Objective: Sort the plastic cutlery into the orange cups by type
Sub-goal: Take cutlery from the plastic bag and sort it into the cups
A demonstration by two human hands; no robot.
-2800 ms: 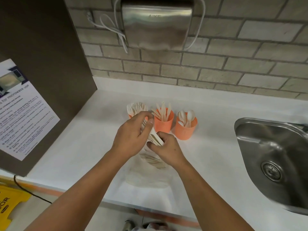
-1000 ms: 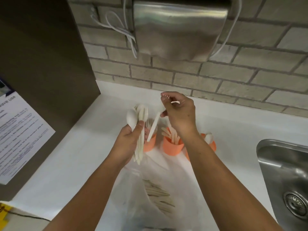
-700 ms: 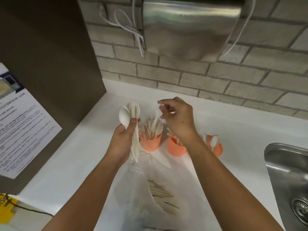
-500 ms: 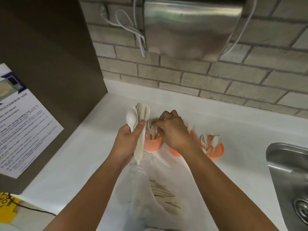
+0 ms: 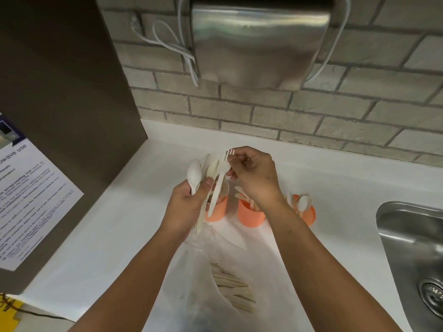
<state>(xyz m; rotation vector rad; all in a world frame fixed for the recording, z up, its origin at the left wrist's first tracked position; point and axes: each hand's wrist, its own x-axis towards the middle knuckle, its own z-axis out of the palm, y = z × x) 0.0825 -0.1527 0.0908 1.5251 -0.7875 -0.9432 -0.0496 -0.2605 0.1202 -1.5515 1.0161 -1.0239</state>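
— What has your left hand (image 5: 189, 207) got?
— Its grip is clamped round a bundle of cutlery (image 5: 211, 168), thumb across the front. A white spoon (image 5: 194, 174) stands at the bundle's left edge, bowl up. The handles hang below my palm.
— And the right hand (image 5: 254, 176)?
— Its fingertips pinch one white fork (image 5: 217, 190) at the head. The handle slants down in front of the left orange cup (image 5: 217, 210), which holds forks.
— The other cups?
— The middle cup (image 5: 250, 215) holds flat pale pieces and the right cup (image 5: 309, 214) holds spoons. All three stand in a row on the smooth white counter (image 5: 119, 224).
— What else is there?
— A clear, crinkled plastic bag (image 5: 191, 283) lies nearest me with beige cutlery (image 5: 232, 288) inside. There is a steel sink (image 5: 412, 248) at the right and a brushed-metal hand dryer (image 5: 259, 41) on the brick wall (image 5: 311, 111). The notice (image 5: 28, 200) at the left reads "…owave use", and its small print is too blurred to read.
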